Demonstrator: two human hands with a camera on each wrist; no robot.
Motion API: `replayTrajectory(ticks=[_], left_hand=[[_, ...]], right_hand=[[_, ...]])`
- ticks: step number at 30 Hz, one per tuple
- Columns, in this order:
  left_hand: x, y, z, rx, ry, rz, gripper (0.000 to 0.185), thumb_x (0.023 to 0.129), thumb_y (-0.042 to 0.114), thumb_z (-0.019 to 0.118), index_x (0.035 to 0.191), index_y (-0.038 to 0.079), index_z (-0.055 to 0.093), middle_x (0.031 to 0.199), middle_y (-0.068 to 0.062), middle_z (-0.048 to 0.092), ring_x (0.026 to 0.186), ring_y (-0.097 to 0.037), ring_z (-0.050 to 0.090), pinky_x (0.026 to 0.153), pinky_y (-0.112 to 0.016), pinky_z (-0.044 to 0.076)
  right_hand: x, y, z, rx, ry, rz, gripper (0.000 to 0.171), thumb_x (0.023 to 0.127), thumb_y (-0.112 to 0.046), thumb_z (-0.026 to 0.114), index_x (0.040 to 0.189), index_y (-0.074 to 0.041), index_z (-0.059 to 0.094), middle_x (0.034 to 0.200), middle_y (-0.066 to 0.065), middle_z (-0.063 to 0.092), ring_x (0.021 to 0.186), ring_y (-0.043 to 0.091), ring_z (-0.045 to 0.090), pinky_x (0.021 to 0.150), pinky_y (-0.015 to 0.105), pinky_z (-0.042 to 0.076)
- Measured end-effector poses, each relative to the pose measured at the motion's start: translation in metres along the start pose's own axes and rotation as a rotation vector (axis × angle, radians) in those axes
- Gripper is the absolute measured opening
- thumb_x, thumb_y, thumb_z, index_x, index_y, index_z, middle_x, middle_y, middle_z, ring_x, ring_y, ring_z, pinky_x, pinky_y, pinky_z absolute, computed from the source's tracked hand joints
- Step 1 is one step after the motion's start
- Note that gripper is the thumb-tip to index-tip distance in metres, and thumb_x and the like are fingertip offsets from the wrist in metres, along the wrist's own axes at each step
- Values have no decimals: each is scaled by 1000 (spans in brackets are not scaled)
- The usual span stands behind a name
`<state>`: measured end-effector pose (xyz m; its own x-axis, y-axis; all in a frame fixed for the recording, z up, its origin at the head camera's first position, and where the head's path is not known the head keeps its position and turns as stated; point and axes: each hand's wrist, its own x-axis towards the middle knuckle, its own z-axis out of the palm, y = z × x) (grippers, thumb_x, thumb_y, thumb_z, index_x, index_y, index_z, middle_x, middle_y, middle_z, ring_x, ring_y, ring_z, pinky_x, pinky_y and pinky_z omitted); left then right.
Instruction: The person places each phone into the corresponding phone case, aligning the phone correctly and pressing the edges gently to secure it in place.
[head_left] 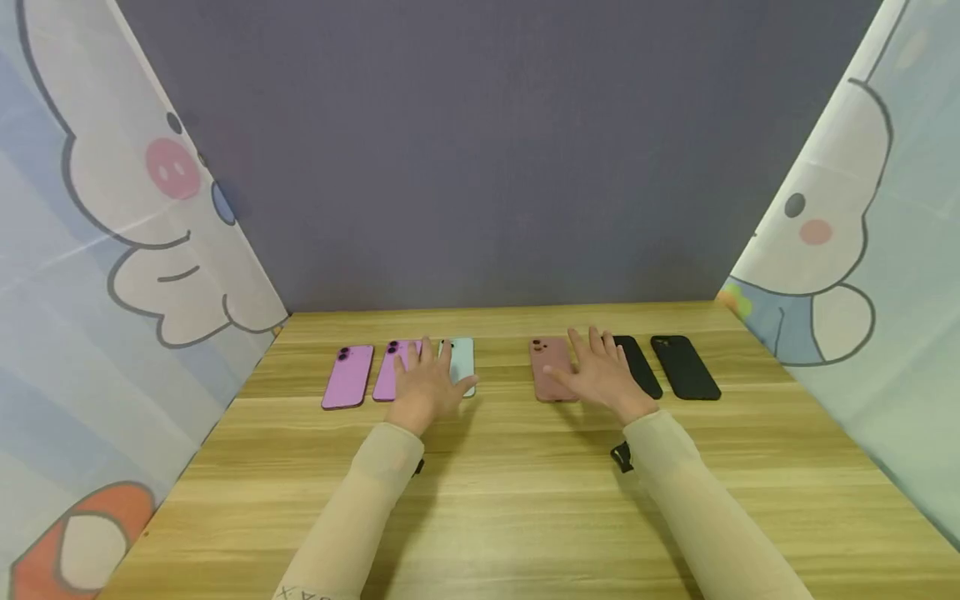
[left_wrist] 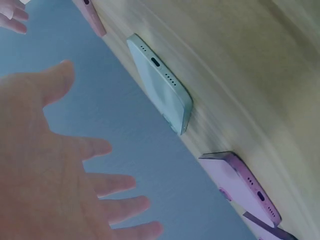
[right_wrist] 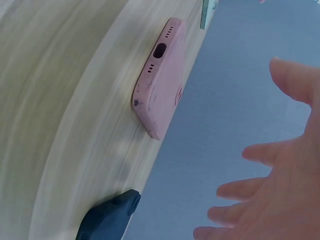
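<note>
Just beyond spread fingers (head_left: 592, 346): pink case (head_left: 549, 369).

I sit at a wooden counter (head_left: 525, 517) with pale, streaky grain running left to right. At its far edge a plain grey-violet wall (head_left: 487, 150) rises flat and bare. On my left a light cloth panel (head_left: 97, 250) slants in, printed with a white cartoon figure with a pink cheek and an orange shape low down. On my right a matching panel (head_left: 862, 250) shows a similar white figure. The light is soft and even.
</note>
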<state>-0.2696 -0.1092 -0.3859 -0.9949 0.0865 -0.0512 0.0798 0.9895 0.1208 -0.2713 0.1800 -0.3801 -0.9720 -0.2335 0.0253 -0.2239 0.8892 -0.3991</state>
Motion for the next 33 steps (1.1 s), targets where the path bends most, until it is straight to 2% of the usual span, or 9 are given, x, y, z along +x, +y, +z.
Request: replayTrajectory(ticks=[11,23,28,33], left_hand=[[0,0,-1,0,-6,4,88,100,71,38,164,15,16,166,-25,12,152,-47,9,119,-65,10],[3,-5,0,-48,-32,5,85,101,67,40,164,15,16,167,-25,10,152,-47,7,120,-65,10],[6,-12,-3,-51,-26,27,81,103,64,39,164,14,17,166,-26,10,151,-49,9,119,-66,11],[12,-26,-11,-19,-5,53,76,106,58,39,162,9,24,163,-28,19,149,-50,18,119,-64,17]], right_hand=[[2,4,-1,-5,-35,6,91,101,-63,48,162,-4,17,163,34,2,148,57,-4,115,72,2],[8,9,-3,17,-62,14,92,100,-62,51,162,-4,17,163,34,3,148,57,-1,115,72,4],[10,14,-4,37,-68,24,90,100,-59,52,162,-4,16,163,34,3,147,58,-1,115,71,4],[12,14,-3,46,-79,28,92,100,-61,52,163,-5,16,164,34,2,148,58,-1,115,72,4]])
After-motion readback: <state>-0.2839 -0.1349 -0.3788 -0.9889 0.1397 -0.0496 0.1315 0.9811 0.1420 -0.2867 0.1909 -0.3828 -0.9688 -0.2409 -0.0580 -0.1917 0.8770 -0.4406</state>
